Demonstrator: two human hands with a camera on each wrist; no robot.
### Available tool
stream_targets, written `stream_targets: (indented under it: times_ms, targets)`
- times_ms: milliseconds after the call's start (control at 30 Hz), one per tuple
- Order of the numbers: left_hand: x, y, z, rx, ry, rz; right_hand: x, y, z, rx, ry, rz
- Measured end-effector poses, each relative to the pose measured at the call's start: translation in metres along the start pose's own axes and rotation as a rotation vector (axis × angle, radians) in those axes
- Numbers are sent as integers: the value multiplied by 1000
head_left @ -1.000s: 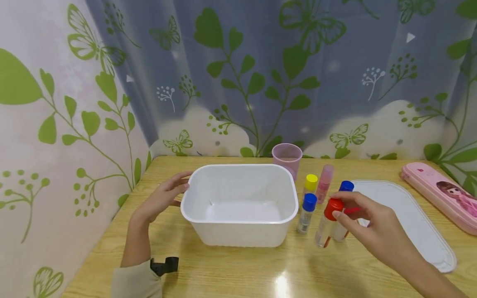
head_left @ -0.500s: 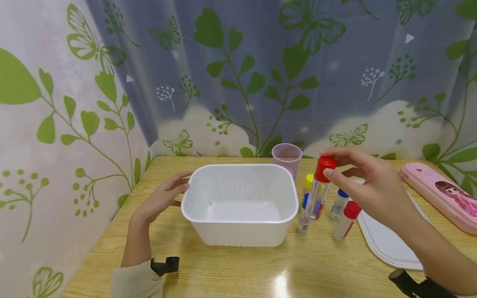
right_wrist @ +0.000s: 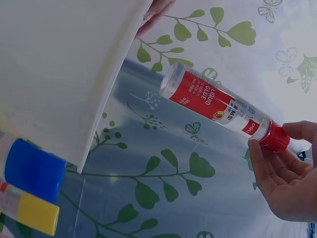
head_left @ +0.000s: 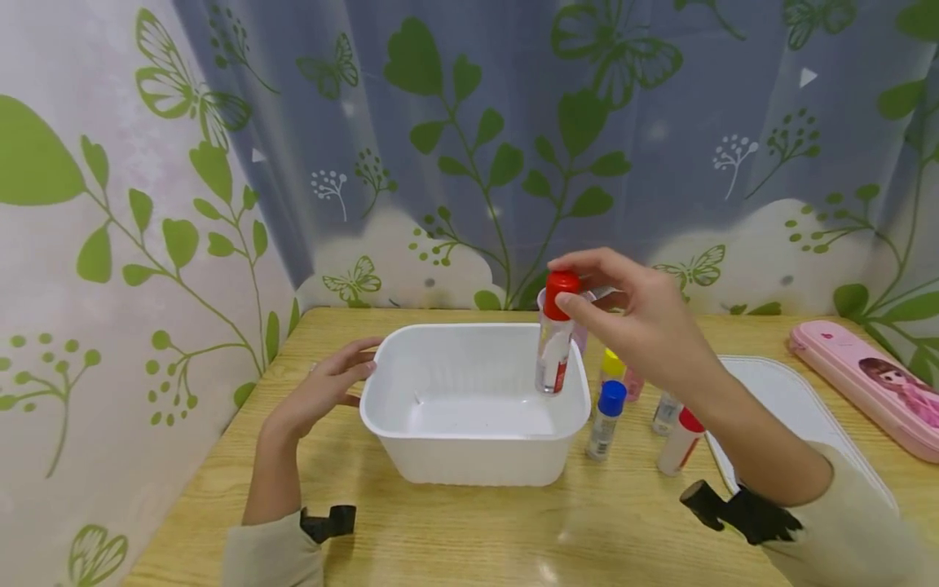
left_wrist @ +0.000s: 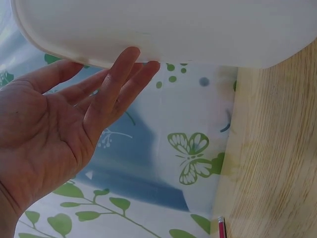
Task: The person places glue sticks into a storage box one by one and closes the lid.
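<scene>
**A:** so where's the clear liquid glue bottle with the red cap (head_left: 554, 341) right now?

**B:** Up in the air, upright, over the right end of the white rectangular plastic tub (head_left: 473, 452). The right hand (head_left: 637, 323) is pinching it by the cap with thumb and fingertips. The red label reads "LIQUID GLUE" in the right wrist view (right_wrist: 210, 101); the smaller print is too tiny to read.

**A:** anything in the tub?

**B:** Can't see anything on its floor, just bare white plastic. The left hand (head_left: 320, 390) rests flat against its left rim, fingers straight, not gripping.

**A:** and around it?

**B:** Right of the tub, on the wooden table (head_left: 455, 530), stand a blue-capped glue stick (head_left: 606, 420), a yellow-capped one (head_left: 612, 367) and a red-capped one (head_left: 681, 441). Behind the held bottle there's a translucent pink plastic cup (head_left: 581, 333); can't tell what's in it. A white tub lid (head_left: 800, 408) lies flat further right, and a pink pencil case with a cartoon girl (head_left: 873, 383) sits at the far edge.
</scene>
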State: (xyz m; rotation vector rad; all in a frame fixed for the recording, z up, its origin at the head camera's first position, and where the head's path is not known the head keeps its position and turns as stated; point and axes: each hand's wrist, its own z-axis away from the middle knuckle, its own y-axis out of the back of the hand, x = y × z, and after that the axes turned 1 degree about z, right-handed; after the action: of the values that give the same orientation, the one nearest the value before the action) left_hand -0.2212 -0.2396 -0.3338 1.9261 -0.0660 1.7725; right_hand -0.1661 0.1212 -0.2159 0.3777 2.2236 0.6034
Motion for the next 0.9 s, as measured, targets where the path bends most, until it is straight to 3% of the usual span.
stream_targets:
  times_ms: [467,900]
  targets:
    - [0,1,0,-6,2,9,4,-61,-22,-127,11,-113]
    - [0,0,0,-11,5,16,20,-105,-24,-224,-43,-189]
